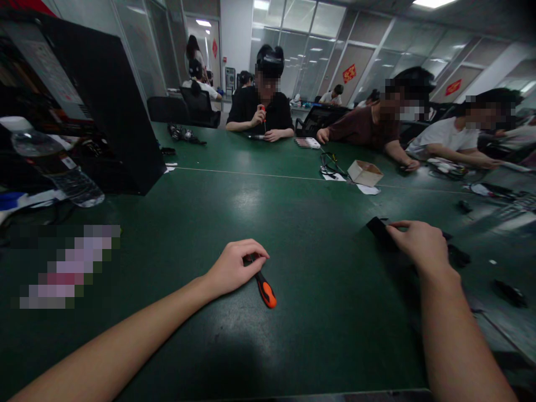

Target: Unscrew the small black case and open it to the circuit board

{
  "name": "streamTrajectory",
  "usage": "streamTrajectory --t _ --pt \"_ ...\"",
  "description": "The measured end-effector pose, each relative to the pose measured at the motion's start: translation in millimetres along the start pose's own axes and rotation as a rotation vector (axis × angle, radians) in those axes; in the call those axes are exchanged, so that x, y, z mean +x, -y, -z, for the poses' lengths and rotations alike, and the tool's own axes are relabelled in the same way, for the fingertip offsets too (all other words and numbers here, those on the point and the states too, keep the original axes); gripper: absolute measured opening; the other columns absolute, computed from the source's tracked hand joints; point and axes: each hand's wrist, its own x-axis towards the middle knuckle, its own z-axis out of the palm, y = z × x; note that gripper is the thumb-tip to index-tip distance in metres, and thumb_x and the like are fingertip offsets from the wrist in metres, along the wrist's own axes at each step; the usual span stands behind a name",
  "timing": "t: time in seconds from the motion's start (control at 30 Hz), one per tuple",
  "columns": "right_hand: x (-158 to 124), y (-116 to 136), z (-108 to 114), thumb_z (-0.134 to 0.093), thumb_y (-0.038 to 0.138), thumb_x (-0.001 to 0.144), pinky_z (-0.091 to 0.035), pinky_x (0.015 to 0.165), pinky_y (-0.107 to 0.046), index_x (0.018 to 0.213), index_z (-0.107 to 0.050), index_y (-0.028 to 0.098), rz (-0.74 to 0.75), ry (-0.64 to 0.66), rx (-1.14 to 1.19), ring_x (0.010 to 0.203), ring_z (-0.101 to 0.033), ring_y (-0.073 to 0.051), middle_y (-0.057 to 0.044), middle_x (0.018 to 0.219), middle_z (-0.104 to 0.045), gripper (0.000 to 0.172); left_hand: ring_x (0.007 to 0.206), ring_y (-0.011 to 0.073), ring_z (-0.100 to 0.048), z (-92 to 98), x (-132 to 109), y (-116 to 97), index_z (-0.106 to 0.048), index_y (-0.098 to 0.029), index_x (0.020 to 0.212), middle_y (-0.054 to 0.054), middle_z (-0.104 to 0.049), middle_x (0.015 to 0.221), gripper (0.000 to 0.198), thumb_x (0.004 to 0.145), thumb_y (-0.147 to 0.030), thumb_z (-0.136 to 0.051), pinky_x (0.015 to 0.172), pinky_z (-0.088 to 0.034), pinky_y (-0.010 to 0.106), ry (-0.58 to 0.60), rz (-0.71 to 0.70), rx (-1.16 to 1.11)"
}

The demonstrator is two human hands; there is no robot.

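Note:
My left hand (234,267) rests on the green table (259,212) with its fingers curled over the front end of a screwdriver (263,287) whose orange and black handle lies flat, pointing toward me. My right hand (421,244) is further right, its fingers on a flat black object (379,230) lying on the table. Small black parts (458,257) lie just right of that hand.
A black computer case (113,106) and a water bottle (54,162) lying on its side stand at the left. A small cardboard box (365,173) and cables (330,164) sit mid-table. Several people sit at the far side, one holding a screwdriver. More black parts (508,291) lie at the right.

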Motion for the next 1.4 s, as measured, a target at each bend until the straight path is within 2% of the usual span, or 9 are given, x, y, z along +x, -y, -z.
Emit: streamTrajectory --t 0.33,0.57,0.7,0.83,1.0,1.23,1.4 --pt "14 -6 -8 -0.051 0.033 0.096 -0.047 0.077 -0.037 0.127 -0.072 0.019 0.095 0.051 -0.059 0.103 -0.067 -0.033 -0.013 0.115 -0.074 0.039 0.084 0.0169 -0.067 -0.2 -1 -1 -0.074 -0.018 0.090 0.005 -0.073 0.093 0.012 0.091 -0.016 -0.062 0.077 -0.051 0.028 -0.001 -0.002 0.000" --pt "18 -5 -13 -0.043 0.028 0.099 -0.047 0.082 -0.039 0.132 -0.063 0.012 0.172 0.060 -0.116 0.107 -0.065 -0.034 -0.023 0.117 -0.068 0.042 0.085 0.0170 -0.067 0.3 -1 0 -0.074 -0.017 0.091 0.006 -0.073 0.094 0.012 0.092 -0.017 -0.062 0.078 -0.050 0.028 0.004 -0.015 0.001" --pt "14 -5 -18 -0.036 0.031 0.102 -0.048 0.084 -0.040 0.136 -0.058 0.011 0.210 0.047 -0.125 0.109 -0.064 -0.034 -0.025 0.119 -0.065 0.045 0.083 0.0166 -0.067 -0.7 -1 0 -0.074 -0.017 0.091 0.006 -0.073 0.093 0.012 0.091 -0.017 -0.062 0.076 -0.050 0.028 -0.001 -0.011 0.004" --pt "16 -5 -20 -0.033 0.035 0.104 -0.048 0.086 -0.043 0.148 -0.044 0.012 0.217 0.052 -0.146 0.114 -0.062 -0.036 -0.027 0.125 -0.061 0.051 0.082 0.0160 -0.067 -1.5 -2 0 -0.074 -0.016 0.090 0.005 -0.073 0.092 0.012 0.090 -0.015 -0.062 0.076 -0.050 0.027 -0.011 -0.021 0.009" --pt "26 -3 -20 -0.038 0.040 0.104 -0.046 0.087 -0.042 0.147 -0.045 0.014 0.253 0.111 -0.194 0.114 -0.062 -0.038 -0.026 0.124 -0.062 0.050 0.083 0.0159 -0.067 -1.2 -2 -1 -0.074 -0.015 0.090 0.005 -0.073 0.092 0.012 0.090 -0.014 -0.062 0.078 -0.050 0.028 -0.015 -0.028 0.016" --pt "28 -4 -22 -0.043 0.034 0.103 -0.046 0.082 -0.041 0.150 -0.038 0.012 0.307 0.130 -0.255 0.110 -0.064 -0.037 -0.029 0.121 -0.060 0.052 0.084 0.0159 -0.067 -1.1 -2 1 -0.073 -0.016 0.092 0.005 -0.073 0.094 0.012 0.091 -0.016 -0.061 0.078 -0.051 0.028 0.009 -0.030 0.029" --pt "35 -7 -27 -0.046 0.038 0.101 -0.048 0.083 -0.042 0.149 -0.039 0.012 0.312 0.117 -0.272 0.108 -0.065 -0.037 -0.027 0.120 -0.061 0.055 0.087 0.0156 -0.068 -1.1 -3 6 -0.073 -0.016 0.092 0.005 -0.072 0.093 0.030 0.085 0.000 -0.049 0.081 -0.052 0.028 0.026 -0.066 0.048"
